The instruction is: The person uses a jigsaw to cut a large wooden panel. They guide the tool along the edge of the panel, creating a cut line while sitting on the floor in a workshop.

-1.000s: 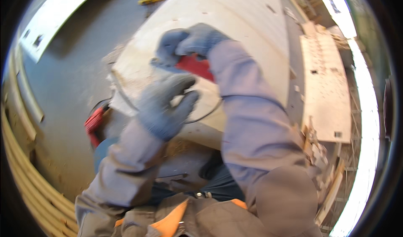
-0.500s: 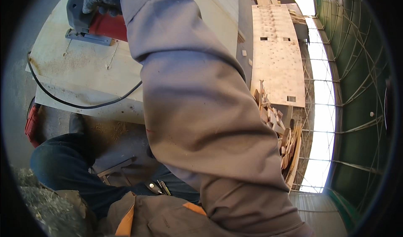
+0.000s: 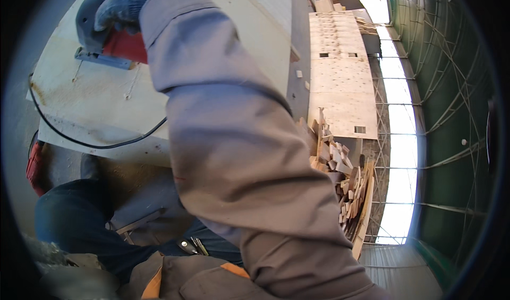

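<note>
My right hand [image 3: 119, 7], in a dark grey knit work glove, grips the handle of a red and dark grey jigsaw [image 3: 125, 45] at the upper left. The jigsaw's flat metal shoe rests on a large pale plywood sheet [image 3: 223, 50]; the blade cannot be made out. Short marks with sawdust show on the sheet near the shoe. A black cord [image 3: 90, 145] loops over the sheet's near edge and passes behind my right sleeve, which hides much of the sheet. My left hand is not in view.
A red power tool [image 3: 35, 167] is on the floor at the left. Beyond the sheet, at the right, lies a long plywood panel [image 3: 340, 82] with square cutouts. A heap of wood offcuts [image 3: 342, 164] lies by its near end. My knee [image 3: 69, 204] is below the sheet.
The whole view has shifted slightly, so the scene sits a little lower and farther left. My right hand stays on the jigsaw, which shows no clear movement along the sheet.
</note>
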### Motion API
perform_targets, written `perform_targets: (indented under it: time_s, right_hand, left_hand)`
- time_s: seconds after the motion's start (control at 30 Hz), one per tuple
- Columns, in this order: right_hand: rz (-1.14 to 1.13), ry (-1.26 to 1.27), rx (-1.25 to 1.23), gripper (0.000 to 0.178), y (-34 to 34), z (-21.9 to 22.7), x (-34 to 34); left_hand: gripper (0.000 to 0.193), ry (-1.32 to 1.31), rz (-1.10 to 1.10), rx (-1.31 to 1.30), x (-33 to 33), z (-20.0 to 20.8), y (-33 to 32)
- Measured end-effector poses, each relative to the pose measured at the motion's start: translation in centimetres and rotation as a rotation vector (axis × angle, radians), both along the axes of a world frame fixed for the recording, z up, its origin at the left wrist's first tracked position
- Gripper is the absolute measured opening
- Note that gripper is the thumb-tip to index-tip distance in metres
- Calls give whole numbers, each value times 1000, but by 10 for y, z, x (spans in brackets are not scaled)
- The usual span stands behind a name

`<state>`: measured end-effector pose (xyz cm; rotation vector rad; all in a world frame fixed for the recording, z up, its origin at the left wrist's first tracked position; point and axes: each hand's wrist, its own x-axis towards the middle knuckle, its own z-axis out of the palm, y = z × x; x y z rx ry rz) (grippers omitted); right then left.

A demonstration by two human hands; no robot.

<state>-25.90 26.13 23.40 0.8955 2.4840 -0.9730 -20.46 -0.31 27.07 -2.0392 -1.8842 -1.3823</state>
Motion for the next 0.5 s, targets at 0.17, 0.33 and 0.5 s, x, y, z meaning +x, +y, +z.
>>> perform_targets:
  time_s: [0.17,0.33,0.5]
  right_hand:
    - [59,35,-8,22,-7,-7,-19]
    - [-7,13,10,21,4,0,0]
    - [-28,-12,17,20,11,3,14]
  left_hand:
    - [12,22,46,-14,-9,0,-4]
    - [9,0,-22,1,4,-1,5]
    - [7,-21,-63,-1,8,-2,7]
